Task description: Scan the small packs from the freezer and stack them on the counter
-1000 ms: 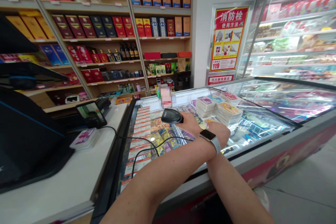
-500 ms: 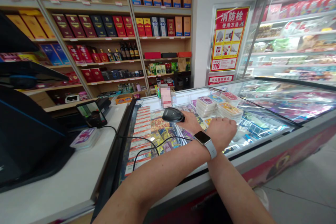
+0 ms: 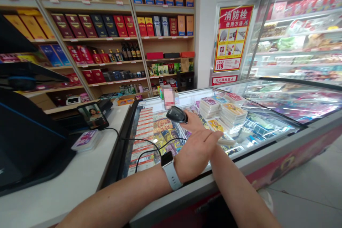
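My right hand (image 3: 194, 122) is closed round the handle of a black barcode scanner (image 3: 176, 114), whose cable trails to the left. My left hand (image 3: 196, 153), with a pale-strapped smartwatch (image 3: 167, 158) on its wrist, crosses over my right forearm. Its fingers stretch to the right, nothing visible in them; the fingertips are partly hidden. Just beyond them a flat pack with an orange-yellow top (image 3: 216, 125) lies on the freezer's glass lid (image 3: 269, 119). Behind it stand stacks of similar packs, one yellow-topped (image 3: 233, 109) and one purple-topped (image 3: 209, 102).
At left a white counter (image 3: 53, 192) carries a black checkout machine (image 3: 32, 131), a propped phone (image 3: 92, 115) and a small pile of purple-topped packs (image 3: 86, 140). Black cable (image 3: 144, 140) loops over the price labels (image 3: 144, 124). Shelves of boxed goods (image 3: 96, 26) stand behind.
My left hand has moved left and down, uncovering the orange-yellow pack. My right hand with the scanner has hardly moved. The propped phone's screen shows a different picture.
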The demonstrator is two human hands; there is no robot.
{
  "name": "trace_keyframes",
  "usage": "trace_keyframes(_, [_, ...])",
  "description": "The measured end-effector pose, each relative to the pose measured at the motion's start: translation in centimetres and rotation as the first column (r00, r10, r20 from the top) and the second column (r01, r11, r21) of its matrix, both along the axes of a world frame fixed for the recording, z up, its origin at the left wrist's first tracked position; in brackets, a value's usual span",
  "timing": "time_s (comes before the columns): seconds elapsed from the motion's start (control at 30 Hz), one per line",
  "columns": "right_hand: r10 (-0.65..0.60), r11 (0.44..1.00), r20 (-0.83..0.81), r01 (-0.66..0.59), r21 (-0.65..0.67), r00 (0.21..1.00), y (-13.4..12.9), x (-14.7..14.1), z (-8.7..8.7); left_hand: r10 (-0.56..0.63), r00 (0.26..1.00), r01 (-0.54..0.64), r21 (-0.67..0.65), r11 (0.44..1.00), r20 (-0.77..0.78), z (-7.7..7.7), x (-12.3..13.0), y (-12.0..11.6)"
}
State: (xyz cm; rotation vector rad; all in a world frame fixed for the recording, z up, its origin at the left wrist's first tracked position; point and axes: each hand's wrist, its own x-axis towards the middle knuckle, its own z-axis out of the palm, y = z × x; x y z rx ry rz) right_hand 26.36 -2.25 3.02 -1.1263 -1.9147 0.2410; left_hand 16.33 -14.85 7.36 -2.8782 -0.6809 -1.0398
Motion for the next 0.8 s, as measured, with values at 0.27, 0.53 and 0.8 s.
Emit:
trace_keyframes(0.27, [-0.017,1.0,0.112,0.018,-0.007,0.994,0.4,0.0,0.0,0.166,0.962,-0.107,-0.259,0.96,0.215,-0.5,-6.3,0.8])
trace_keyframes(0.53, [-0.063,0.996,0.154,0.053,0.065,0.986,1.3,0.3,-0.4,0.403,0.876,-0.238,-0.492,0.838,0.264,-2.2,-11.9,5.0])
trace_keyframes(0.8, [-0.07,0.996,0.179,0.06,0.061,0.981,1.0,0.3,-0.4,0.535,0.835,-0.445,-0.41,0.796,0.132,-3.9,-13.6,7.6])
